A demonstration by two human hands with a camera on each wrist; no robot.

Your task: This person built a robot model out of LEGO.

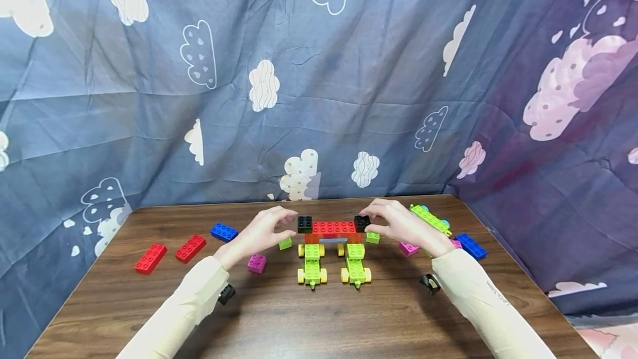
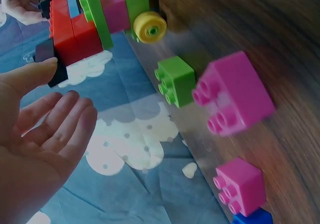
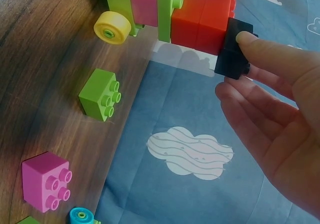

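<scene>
A built toy of bricks stands at the middle of the table. Its red bricks [image 1: 334,230] lie across two green wheeled bases [image 1: 312,270] with yellow wheels, and a magenta brick [image 2: 115,9] shows lower in the build. On the left end of the red top sits a black brick [image 1: 304,224], which my left hand [image 1: 271,227] pinches, thumb on its side. A second black brick [image 3: 234,49] is at the right end, between the thumb and fingers of my right hand [image 1: 394,220]. A thin blue piece [image 1: 333,240] shows along the red front.
Two red bricks [image 1: 190,249], a blue brick [image 1: 224,232] and a magenta brick [image 1: 256,263] lie on the left. Small green bricks [image 3: 100,95] flank the build. Rightward are another blue brick [image 1: 471,246] and a green wheeled base [image 1: 430,219]. A patterned cloth [image 1: 319,126] hangs behind the table.
</scene>
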